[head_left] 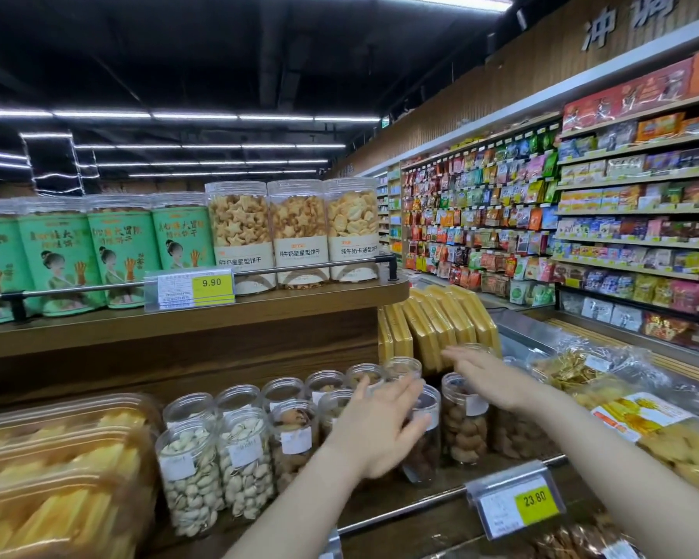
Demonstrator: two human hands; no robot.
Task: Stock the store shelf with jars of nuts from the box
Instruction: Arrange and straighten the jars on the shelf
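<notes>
Both forearms reach up from the bottom edge toward the lower shelf (400, 514), and I see the hands working among the jars. My left hand (380, 429) lies with its fingers spread and quite straight against the side of a clear jar of dark nuts (422, 437) in the front row; the palm covers much of the jar, and I cannot tell if the thumb goes around it, so I call the grip wide and only touching. My right hand (481, 373) is stretched out flat, fingers together and relaxed, above the jar of round brown nuts (463, 425) just beside the first one, and it holds nothing. The jars of nuts stand on this lower shelf in two rows; at the left end are two jars of pistachios (214, 474) with white labels, and the back row of jars (323, 383) runs toward a stack of yellow flat packs (440, 320). A yellow price tag 23.80 (535, 504) hangs on the rail in front. To the left of the jars lie clear boxes of yellow snack sticks (57, 478). On the upper shelf stand green cans (118, 252) and tall jars of biscuits (295, 232), with a tag 9.90 (210, 284). At right, bagged pastries (622, 401) lie near, and the wall shelves of packets (541, 219) are well apart.
</notes>
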